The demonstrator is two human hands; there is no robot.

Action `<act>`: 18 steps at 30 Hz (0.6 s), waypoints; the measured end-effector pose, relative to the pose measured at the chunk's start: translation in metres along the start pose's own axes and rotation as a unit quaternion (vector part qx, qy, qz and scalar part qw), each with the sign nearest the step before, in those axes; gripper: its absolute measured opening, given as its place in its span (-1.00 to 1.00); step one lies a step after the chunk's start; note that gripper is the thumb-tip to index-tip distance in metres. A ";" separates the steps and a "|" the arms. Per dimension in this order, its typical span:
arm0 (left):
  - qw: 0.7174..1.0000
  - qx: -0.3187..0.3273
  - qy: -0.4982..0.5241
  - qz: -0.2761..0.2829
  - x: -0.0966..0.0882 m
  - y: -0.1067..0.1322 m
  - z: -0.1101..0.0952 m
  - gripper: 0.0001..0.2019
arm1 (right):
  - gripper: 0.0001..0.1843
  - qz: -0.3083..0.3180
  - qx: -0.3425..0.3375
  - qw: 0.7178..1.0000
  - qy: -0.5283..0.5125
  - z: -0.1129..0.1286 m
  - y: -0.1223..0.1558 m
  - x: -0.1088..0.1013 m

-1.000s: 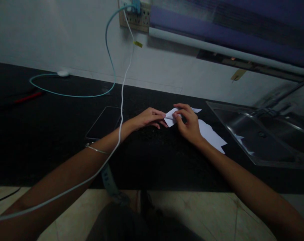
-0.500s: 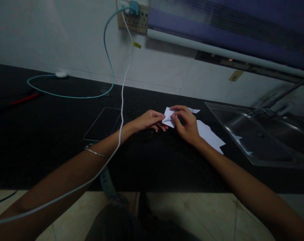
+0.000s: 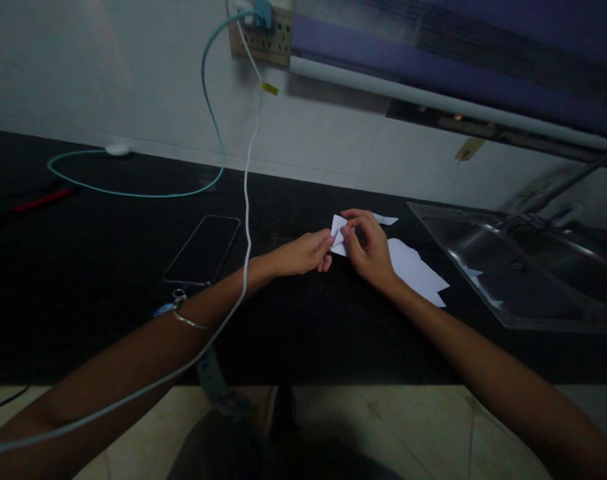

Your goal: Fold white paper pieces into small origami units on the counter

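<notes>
**Left hand (image 3: 307, 254) and right hand (image 3: 367, 250) pinch small folded white paper (image 3: 338, 227)**

It sits between them over the black countertop (image 3: 293, 340), gripped at nine and three o'clock. From it, angular white paper pieces (image 3: 414, 270) lie at four o'clock, a black-screened rectangular phone (image 3: 203, 250) at nine, a grey metal sink (image 3: 538, 290) at three.

The left hand (image 3: 306, 255) and the right hand (image 3: 367, 250) are bare, as are both long, slim forearms (image 3: 463, 347) for the length that shows, apart from a thin, silver-coloured, smooth metal bangle (image 3: 189, 323) circling the left one. Dark, greyish cloth (image 3: 218, 447) covers the lap, its weave and seams lost in shadow. Below the left forearm hangs a pale blue-green, flat strap (image 3: 213, 381); whether it is worn cannot be told.
</notes>
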State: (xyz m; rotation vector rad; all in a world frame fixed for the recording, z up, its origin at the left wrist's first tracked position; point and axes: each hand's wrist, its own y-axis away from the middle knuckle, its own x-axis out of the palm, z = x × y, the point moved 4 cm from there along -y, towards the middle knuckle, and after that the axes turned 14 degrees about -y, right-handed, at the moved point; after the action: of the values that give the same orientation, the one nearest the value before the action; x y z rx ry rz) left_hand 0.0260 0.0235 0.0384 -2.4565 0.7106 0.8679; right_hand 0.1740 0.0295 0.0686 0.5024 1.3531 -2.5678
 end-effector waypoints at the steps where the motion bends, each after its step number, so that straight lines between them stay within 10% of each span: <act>1: 1.000 0.000 0.027 0.007 0.001 -0.001 0.001 -0.70 | -0.90 -0.004 -0.002 1.000 0.003 0.000 0.000 -0.001; 8: 0.992 0.016 0.114 0.055 -0.002 -0.003 0.004 -0.68 | -0.95 -0.006 -0.037 0.999 0.018 0.007 0.001 -0.005; 18: 0.998 0.019 -0.055 0.021 -0.002 0.003 -0.003 -0.68 | -0.90 -0.019 0.006 1.000 0.011 0.000 0.000 -0.004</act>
State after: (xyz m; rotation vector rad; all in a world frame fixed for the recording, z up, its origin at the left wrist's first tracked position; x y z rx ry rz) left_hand 0.0241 0.0204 0.0415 -2.3478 0.7358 0.9879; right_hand 0.1774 0.0292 0.0700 0.5137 1.3670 -2.6101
